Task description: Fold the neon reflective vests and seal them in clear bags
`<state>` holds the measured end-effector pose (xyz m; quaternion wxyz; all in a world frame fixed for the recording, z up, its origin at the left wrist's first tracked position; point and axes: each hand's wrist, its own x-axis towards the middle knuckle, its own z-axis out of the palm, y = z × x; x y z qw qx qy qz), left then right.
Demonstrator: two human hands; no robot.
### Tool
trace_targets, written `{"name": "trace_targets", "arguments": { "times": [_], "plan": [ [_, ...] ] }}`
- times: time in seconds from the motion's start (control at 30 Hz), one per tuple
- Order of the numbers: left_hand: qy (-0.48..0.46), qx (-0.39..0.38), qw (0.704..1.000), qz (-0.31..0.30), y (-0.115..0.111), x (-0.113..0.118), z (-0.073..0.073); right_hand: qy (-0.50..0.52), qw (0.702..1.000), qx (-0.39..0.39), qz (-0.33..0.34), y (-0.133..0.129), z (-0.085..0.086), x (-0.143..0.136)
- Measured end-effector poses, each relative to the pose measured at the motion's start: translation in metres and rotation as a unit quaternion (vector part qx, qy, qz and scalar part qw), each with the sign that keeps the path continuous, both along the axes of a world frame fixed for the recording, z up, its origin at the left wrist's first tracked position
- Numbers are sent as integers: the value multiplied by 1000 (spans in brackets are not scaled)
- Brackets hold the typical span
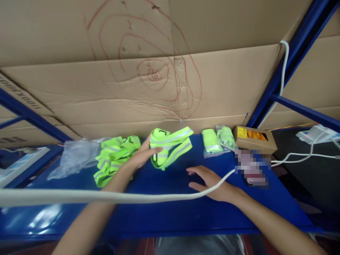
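Observation:
My left hand (145,153) grips a neon-yellow reflective strap (170,143) with silver stripes, held up over the blue table (164,212). The strap is looped, and two of its bands stick out to the right. Beside that hand, on the left, lies a loose heap of similar reflective straps (114,159). To the right of the held strap is my right hand (207,182), above the table with its fingers apart and slightly curled, holding nothing. A white cable (148,198) crosses in front of both my arms.
Clear plastic bags (75,156) lie left of the heap. At the back right are bagged, rolled straps (211,140) and a cardboard box (256,139) with orange contents. A partly blurred item (252,168) lies before it. Cardboard (119,85) with red rings stands behind, between blue frame bars (273,78).

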<state>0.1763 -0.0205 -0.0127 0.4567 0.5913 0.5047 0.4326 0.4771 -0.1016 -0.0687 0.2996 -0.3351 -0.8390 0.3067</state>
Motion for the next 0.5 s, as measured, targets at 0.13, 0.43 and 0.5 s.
{"name": "trace_targets", "arguments": {
  "times": [0.13,0.43,0.5],
  "plan": [
    [-107,-92,990,-23,-47,42,-27,185,956,-225,46,1,-9,-10],
    [-72,-45,996,-31,-66,88,-54,385,869,-308,-53,0,7,-16],
    [-58,-16,998,-34,-69,90,-57,381,871,-287,-119,1,10,-16]
  ]
}}
